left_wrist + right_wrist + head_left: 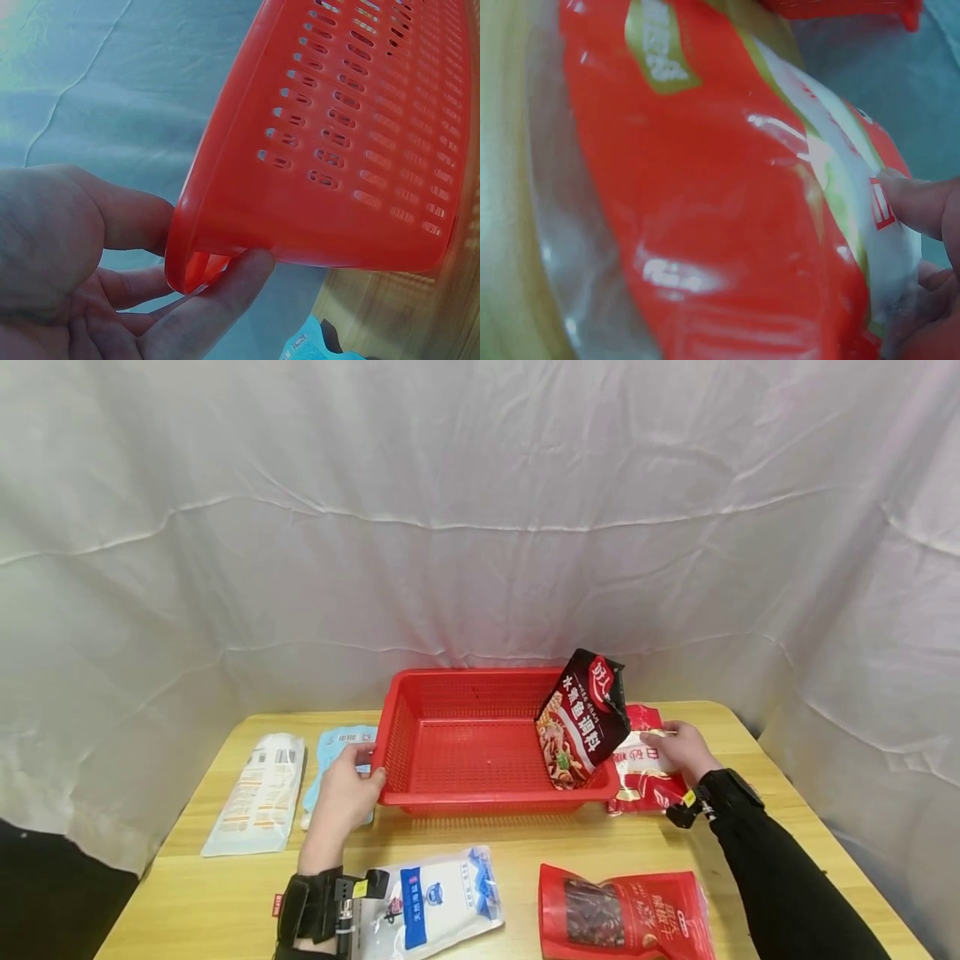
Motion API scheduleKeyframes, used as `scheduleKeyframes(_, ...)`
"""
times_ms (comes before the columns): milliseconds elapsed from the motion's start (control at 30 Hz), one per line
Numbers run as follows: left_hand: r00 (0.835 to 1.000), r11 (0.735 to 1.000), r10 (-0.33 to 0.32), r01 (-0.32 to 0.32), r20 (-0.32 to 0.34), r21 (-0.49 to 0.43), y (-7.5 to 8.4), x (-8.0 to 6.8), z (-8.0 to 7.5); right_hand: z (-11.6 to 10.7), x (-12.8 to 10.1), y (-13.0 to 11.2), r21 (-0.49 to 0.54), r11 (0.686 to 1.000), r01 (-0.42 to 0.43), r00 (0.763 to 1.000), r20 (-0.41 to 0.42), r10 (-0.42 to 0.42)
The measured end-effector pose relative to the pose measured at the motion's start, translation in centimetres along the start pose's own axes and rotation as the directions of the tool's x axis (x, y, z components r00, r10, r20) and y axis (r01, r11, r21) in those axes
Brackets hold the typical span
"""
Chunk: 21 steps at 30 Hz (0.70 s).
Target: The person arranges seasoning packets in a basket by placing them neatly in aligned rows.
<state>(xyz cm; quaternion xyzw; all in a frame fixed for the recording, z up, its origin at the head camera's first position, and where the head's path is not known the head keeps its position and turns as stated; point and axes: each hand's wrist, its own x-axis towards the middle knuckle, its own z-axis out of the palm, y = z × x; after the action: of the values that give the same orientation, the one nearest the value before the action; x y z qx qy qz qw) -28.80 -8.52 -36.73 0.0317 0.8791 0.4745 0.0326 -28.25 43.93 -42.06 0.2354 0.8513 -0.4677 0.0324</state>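
Note:
My left hand (349, 789) grips the left rim of a red plastic basket (480, 797); in the left wrist view, thumb and fingers lie on either side of the basket's rim (187, 225). A black seasoning packet (577, 718) leans upright inside the basket's right end. Right of the basket, my right hand (681, 750) pinches the side of a red and white sugar bag (645, 768). The right wrist view shows the thumb on the face of the sugar bag (735, 202), with the other fingers partly hidden behind it.
A white packet (258, 797) and a light blue packet (322, 768) lie left of the basket. Near the front are a white and blue salt bag (435, 902) and a red dried chili bag (626, 914). A grey curtain (480, 568) hangs behind the wooden table (202, 893).

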Motion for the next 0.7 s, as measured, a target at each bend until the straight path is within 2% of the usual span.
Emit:
scheduleKeyframes(367, 1.000, 1.000, -0.016, 0.016, 0.002, 0.011, -0.2, 0.2, 0.2, -1.6, -2.2, 1.0, 0.038, 0.999, 0.007, 0.999, -0.035, -0.006)
scheduleKeyframes(700, 1.000, 1.000, -0.018, 0.018, 0.005, 0.017, 0.0, 0.1, 0.1, -3.0, -4.5, 0.8, 0.134, 0.987, 0.084, 0.996, -0.042, -0.079)
